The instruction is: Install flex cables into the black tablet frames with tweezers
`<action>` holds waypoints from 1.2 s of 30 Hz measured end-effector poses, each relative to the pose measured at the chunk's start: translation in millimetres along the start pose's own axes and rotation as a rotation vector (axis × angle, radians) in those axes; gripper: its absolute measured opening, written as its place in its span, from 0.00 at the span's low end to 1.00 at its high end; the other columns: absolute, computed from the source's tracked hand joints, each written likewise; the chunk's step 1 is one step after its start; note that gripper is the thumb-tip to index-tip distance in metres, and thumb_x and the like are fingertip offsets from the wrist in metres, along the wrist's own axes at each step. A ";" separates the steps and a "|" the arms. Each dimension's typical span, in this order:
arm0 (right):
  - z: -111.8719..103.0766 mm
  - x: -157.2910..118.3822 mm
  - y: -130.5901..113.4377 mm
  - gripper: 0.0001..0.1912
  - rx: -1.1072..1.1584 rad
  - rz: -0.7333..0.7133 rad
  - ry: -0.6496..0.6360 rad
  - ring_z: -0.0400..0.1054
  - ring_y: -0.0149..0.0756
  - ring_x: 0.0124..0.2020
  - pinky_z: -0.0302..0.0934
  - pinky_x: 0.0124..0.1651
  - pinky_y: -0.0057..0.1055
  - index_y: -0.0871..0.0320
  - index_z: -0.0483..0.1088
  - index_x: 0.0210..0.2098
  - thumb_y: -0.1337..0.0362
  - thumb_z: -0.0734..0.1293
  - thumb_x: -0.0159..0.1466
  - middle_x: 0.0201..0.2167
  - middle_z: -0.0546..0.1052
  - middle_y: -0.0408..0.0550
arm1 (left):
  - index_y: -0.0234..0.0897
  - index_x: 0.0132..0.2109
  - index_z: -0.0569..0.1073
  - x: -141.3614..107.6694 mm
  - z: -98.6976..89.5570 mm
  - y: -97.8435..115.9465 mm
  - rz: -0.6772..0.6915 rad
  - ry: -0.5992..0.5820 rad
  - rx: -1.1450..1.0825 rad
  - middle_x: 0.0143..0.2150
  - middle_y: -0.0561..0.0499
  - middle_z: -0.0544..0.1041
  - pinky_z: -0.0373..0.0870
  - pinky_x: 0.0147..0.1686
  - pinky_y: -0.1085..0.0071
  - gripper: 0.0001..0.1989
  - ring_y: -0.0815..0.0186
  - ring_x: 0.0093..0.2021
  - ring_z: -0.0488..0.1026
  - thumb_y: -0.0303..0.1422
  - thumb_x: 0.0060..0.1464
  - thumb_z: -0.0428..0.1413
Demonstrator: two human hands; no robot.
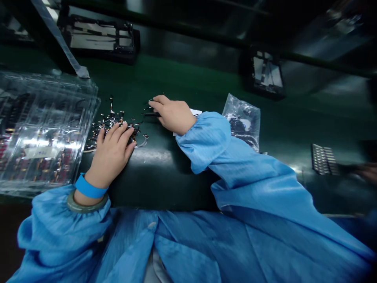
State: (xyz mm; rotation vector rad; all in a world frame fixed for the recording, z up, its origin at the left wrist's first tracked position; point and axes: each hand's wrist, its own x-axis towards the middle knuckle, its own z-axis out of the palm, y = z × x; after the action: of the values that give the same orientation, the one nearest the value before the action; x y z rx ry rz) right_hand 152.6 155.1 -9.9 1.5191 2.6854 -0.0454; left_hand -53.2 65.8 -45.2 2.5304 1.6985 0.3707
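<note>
Under the left hand [113, 151], heaped small parts [111, 119], right hand [173, 114] near.

Holds the left hand [111, 152] palm down, fingers slightly spread and pointing forward. Has the right arm [256, 167] slanted across the front, with the right hand [175, 114] farther out, palm down, turned leftward, fingers partly curled.

Glossy clear plastic trays [88, 124]
</note>
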 end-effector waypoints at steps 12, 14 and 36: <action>24.2 8.5 -40.8 0.21 0.287 -0.246 0.016 0.68 0.43 0.56 0.65 0.50 0.38 0.57 0.66 0.60 0.62 0.59 0.70 0.64 0.66 0.50 | 0.28 0.67 0.59 11.5 3.2 -4.5 -0.129 -0.022 -0.068 0.70 0.38 0.56 0.39 0.67 0.44 0.31 0.48 0.72 0.46 0.42 0.65 0.36; 28.6 5.8 -40.1 0.20 0.239 -0.257 0.049 0.68 0.44 0.56 0.65 0.51 0.38 0.57 0.67 0.60 0.63 0.58 0.70 0.64 0.67 0.50 | 0.27 0.67 0.59 11.4 4.7 -4.5 -0.130 -0.035 -0.047 0.70 0.38 0.56 0.39 0.67 0.44 0.31 0.48 0.71 0.48 0.41 0.65 0.35; 31.4 -13.4 -30.5 0.20 0.107 -0.176 0.116 0.73 0.44 0.51 0.66 0.44 0.36 0.60 0.71 0.56 0.63 0.54 0.72 0.61 0.69 0.53 | 0.34 0.69 0.56 12.4 0.1 9.4 -0.203 -0.052 0.006 0.71 0.40 0.54 0.38 0.65 0.36 0.29 0.48 0.71 0.49 0.38 0.66 0.32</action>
State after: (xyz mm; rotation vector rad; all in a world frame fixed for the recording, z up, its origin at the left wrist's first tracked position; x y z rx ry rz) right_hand 134.4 126.3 -40.4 1.3465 2.9469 -0.1140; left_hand -40.2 73.5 -41.5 2.3202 1.9159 0.2825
